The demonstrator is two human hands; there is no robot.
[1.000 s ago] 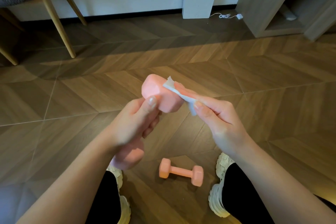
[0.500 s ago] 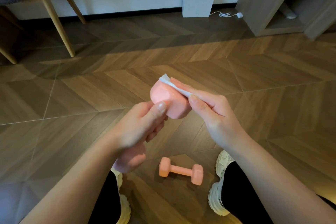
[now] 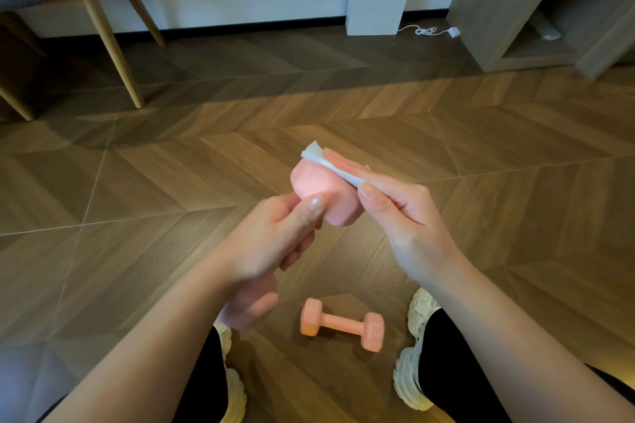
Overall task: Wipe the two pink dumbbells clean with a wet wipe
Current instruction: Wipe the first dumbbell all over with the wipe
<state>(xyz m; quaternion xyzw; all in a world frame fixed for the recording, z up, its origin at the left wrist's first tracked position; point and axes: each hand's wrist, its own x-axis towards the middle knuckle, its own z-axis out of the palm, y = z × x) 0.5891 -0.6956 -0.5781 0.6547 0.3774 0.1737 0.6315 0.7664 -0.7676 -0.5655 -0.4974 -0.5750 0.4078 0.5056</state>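
- Presently, right hand (image 3: pixel 405 220): grip pinching a folded white wet wipe (image 3: pixel 324 164) between thumb and straight fingers, pressing it flat on the upper head of the held pink dumbbell (image 3: pixel 318 191).
- Beside it, left hand (image 3: pixel 271 244): grip curled round that dumbbell's handle, thumb laid on the upper head. The dumbbell is tilted and raised well above the floor, its lower head showing beneath the wrist.
- Below, second pink dumbbell (image 3: pixel 342 324): lying on its side on the wooden floor (image 3: pixel 137 189), between the white shoes (image 3: pixel 410 354), untouched; judged the remaining item.
- Further out: wooden chair legs (image 3: pixel 103 27) far left, white box (image 3: pixel 374 8) with a cable against the wall, shelf unit (image 3: pixel 515 10) far right.
- Risk, judged: moisture may make the coating slick, and the left grip covers only the handle. A slip would drop the weight toward the shoes or the dumbbell below.
- Risk, judged: handle and lower head sit under the left hand, so they may go unwiped unless the hold shifts.
- Risk, judged: the wipe is held by a thin edge, so hard rubbing may bunch it or pull it loose.
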